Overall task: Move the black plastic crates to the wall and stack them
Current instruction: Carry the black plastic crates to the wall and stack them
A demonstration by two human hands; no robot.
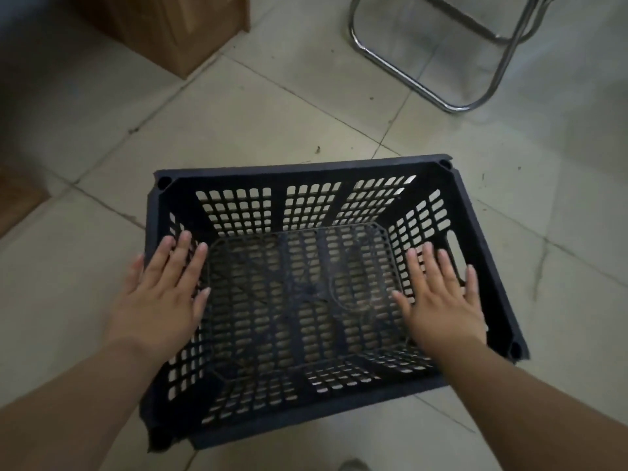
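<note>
crate point(306, 171) on tile flr point(272, 113), maybe cardboard box point(170, 25)

The left hand point(159, 294) lies flat and spread over the left wall of the black crate point(306, 169). The right hand point(441, 300) lies flat over the right wall. Between the hands the crate is open on top, so there is room inside. Its four walls block the sides. Just past the fingertips is bare floor point(258, 124). Far ahead of the left hand sits a cardboard box point(176, 28). Far ahead of the right hand stands a metal chair frame point(407, 79). Out past the left hand's outer side is a brown thing point(17, 198).
</note>
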